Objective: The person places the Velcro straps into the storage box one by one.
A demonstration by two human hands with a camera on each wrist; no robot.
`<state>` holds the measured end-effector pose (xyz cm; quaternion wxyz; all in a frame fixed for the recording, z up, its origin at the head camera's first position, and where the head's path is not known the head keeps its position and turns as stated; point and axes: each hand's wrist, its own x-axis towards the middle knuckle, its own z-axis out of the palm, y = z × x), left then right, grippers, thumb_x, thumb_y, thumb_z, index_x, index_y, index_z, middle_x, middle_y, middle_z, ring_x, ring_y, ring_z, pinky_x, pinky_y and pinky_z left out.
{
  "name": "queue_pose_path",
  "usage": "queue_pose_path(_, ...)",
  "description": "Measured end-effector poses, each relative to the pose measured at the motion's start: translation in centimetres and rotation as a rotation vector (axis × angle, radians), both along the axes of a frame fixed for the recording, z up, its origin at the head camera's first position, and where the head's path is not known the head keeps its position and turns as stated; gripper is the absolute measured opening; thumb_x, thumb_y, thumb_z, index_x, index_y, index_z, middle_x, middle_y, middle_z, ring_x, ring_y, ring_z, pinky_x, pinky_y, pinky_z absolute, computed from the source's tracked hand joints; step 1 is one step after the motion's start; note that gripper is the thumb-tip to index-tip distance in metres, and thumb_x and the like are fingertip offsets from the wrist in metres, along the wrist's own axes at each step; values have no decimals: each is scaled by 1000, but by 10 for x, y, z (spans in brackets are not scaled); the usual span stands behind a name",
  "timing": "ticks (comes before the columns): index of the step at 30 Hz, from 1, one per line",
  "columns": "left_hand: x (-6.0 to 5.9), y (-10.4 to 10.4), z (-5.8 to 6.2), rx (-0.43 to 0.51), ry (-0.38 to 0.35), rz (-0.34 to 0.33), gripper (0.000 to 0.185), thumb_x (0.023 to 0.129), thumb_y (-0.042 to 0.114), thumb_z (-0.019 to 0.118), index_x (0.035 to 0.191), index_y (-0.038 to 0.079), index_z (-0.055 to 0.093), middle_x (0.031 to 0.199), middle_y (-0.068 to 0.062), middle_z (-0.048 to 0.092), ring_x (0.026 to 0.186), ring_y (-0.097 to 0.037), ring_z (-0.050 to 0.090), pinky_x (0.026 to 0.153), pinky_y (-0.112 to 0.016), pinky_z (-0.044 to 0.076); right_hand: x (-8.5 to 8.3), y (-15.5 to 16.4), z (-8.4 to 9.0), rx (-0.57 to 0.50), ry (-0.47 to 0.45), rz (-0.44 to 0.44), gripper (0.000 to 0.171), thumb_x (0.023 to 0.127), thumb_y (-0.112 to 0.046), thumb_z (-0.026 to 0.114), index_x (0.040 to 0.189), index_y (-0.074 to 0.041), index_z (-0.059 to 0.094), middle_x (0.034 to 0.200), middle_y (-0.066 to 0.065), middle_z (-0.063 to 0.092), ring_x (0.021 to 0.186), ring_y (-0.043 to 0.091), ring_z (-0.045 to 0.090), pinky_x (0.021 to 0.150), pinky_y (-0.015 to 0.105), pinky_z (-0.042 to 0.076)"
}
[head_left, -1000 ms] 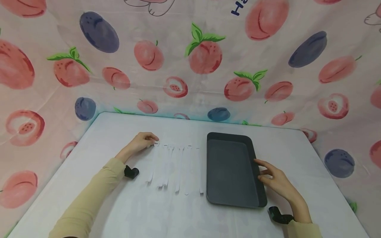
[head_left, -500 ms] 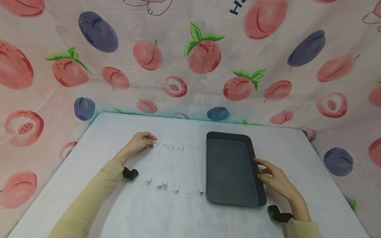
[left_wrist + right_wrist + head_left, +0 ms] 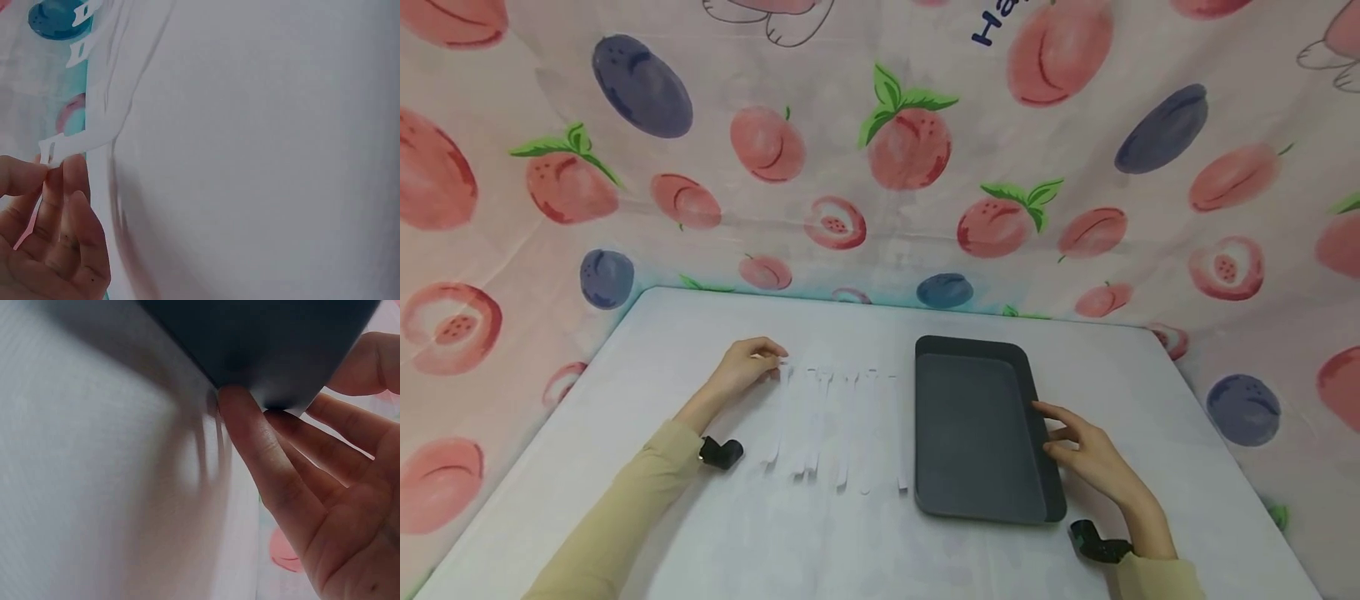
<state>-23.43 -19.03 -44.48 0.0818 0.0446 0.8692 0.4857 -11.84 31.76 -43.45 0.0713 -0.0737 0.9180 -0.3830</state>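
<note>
My left hand (image 3: 747, 364) is at the far end of the leftmost white strip (image 3: 781, 417). In the left wrist view, thumb and fingertips pinch the slotted, notched end of that strip (image 3: 87, 142), which bends away from the fingers. Several similar thin strips lie side by side to its right, pale against the white table. My right hand (image 3: 1093, 454) rests its fairly straight fingers along the right side of a dark grey rectangular tray (image 3: 973, 442). Seen from the right wrist, spread fingertips touch the outer wall of the tray (image 3: 262, 344).
A white-covered table (image 3: 820, 550) carries the strips and the tray. Behind it hangs a fruit-printed cloth (image 3: 835, 158), meeting the table's back edge. Black wrist-camera mounts (image 3: 721, 452) stick out from both wrists, close over the table.
</note>
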Motion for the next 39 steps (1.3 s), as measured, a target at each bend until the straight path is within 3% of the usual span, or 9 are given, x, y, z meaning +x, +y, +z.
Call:
queue_pose_path(5,6,1,6,14,33,6,23,94,6,52,112,-4,64,100,-24,66,79,-19,64,64,-28,51,0,-1,1,0,-2,-5,58,89,-6,57,145,-11,42,145,24,44,106,32,63,75,35,50)
queue_pose_path(12,15,3,10,16,72,5,22,93,6,54,110,-4,65,105,-24,66,79,-14,64,68,-28,52,1,0,1,17,-6,-15,58,89,-6,57,145,-11,42,145,22,44,106,31,63,76,37,51)
queue_pose_path(19,27,5,16,36,92,31,20,93,6,56,108,-4,66,102,-23,66,83,-25,71,68,-23,52,1,-1,1,3,-1,-11,58,89,-6,58,144,-12,43,144,23,45,106,31,63,76,37,51)
queue_pose_path(24,35,9,22,46,87,63,21,94,8,56,109,-2,65,100,-21,65,85,-26,70,71,-26,51,2,0,0,-3,-10,-20,58,89,-6,58,144,-12,43,144,23,45,106,31,63,75,38,52)
queue_pose_path(31,46,12,27,31,130,87,19,93,6,55,107,0,67,96,-19,67,88,-32,69,70,-22,49,2,0,0,-13,-16,-21,58,89,-6,58,145,-12,42,144,24,44,107,32,62,75,39,52)
queue_pose_path(39,58,15,32,9,161,102,18,93,8,56,107,2,67,97,-16,68,90,-35,68,71,-27,47,2,-1,1,-21,-10,-20,58,89,-6,58,144,-12,42,144,25,44,106,32,63,74,36,52)
